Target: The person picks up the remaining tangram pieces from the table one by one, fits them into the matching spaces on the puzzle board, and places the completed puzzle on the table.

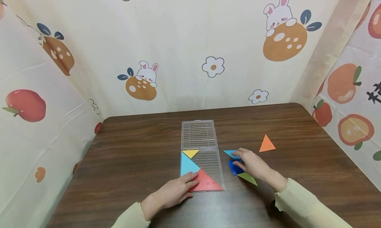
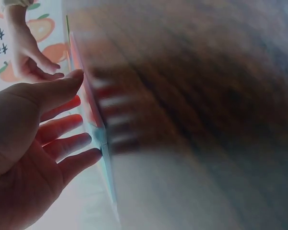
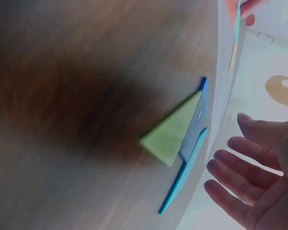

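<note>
My left hand (image 1: pixel 171 191) rests at the front left of a clear plastic case (image 1: pixel 212 160), fingertips on the red triangle (image 1: pixel 208 183). A large light-blue triangle (image 1: pixel 187 165) and a small yellow triangle (image 1: pixel 190 153) lie in the same half of the case. Right of it, my right hand (image 1: pixel 253 165) hovers with loosely bent fingers over a light-blue piece (image 1: pixel 229 152) and a dark-blue piece (image 1: pixel 234 168). Close by lies a green triangle (image 1: pixel 248 178). The right wrist view shows a gap between those fingers and the pieces, and nothing is held.
The gridded other half of the case (image 1: pixel 199 135) lies unfolded behind. An orange triangle (image 1: pixel 267 144) sits farther right on the dark wooden table (image 1: pixel 134 148). Printed curtains (image 1: pixel 178 56) enclose the table at the back and both sides.
</note>
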Demonstrator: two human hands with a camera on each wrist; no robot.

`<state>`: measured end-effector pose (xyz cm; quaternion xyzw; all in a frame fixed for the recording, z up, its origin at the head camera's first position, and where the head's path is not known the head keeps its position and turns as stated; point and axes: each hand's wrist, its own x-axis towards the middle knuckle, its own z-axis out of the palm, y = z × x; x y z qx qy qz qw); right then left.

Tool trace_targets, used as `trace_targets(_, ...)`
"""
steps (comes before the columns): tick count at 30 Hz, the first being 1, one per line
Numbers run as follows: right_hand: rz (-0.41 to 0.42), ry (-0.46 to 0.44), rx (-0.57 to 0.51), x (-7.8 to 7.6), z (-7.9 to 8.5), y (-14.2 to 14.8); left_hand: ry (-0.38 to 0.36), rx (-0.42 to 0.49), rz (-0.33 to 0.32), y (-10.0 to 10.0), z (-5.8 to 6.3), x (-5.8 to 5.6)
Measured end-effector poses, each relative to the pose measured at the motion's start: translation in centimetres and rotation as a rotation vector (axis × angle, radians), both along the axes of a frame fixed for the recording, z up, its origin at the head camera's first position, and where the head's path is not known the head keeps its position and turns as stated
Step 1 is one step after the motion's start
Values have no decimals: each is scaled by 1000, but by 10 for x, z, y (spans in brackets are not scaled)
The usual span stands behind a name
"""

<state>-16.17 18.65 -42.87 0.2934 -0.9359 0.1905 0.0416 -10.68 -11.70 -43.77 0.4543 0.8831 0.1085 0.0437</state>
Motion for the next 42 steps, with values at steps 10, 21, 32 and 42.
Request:
trace_targets(10, -77, -28, 43, -16, -5, 7, 2, -35, -3, 0, 0, 1)
trace_targets(21, -17, -26, 89, -23, -7, 12, 16, -36, -1, 3, 1, -1)
trace_targets(32, 15, -82, 156, -28, -7, 16, 1, -18, 21, 4, 0, 0)
trace_targets(42, 53, -72, 170, -30, -5, 16, -7, -17, 44, 4, -2, 1)
